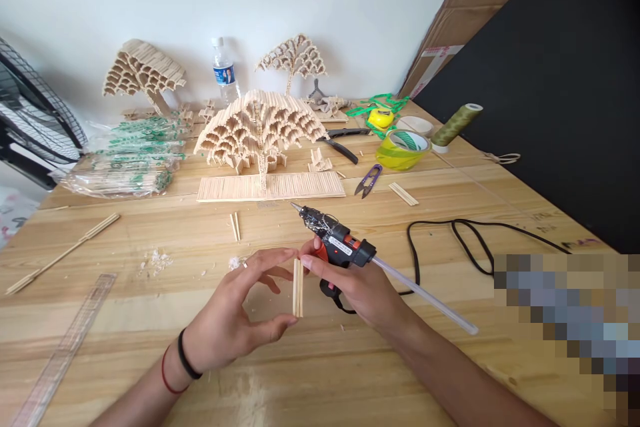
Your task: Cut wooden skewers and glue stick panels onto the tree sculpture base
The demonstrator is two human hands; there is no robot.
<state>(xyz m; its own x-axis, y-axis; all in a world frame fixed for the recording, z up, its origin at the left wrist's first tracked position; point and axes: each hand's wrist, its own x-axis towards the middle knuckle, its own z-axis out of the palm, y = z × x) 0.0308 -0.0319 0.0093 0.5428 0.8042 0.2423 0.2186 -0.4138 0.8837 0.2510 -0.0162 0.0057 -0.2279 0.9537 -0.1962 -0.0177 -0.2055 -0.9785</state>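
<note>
Between thumb and fingers, my left hand pinches a small panel of short wooden sticks by its ends, upright above the table. My right hand is wrapped round the handle of a black glue gun, whose nozzle points up and left. A clear glue stick juts from the gun's back. The thumb and fingertip of my right hand also reach the panel's upper end. Beyond my hands stands a tree model built of sticks on a stick base.
Short sticks and a small stick strip lie nearby. Purple snips, pliers, yellow tape and a thread spool sit to the right. The gun's black cord loops rightward. A clear ruler and bagged sticks are leftward.
</note>
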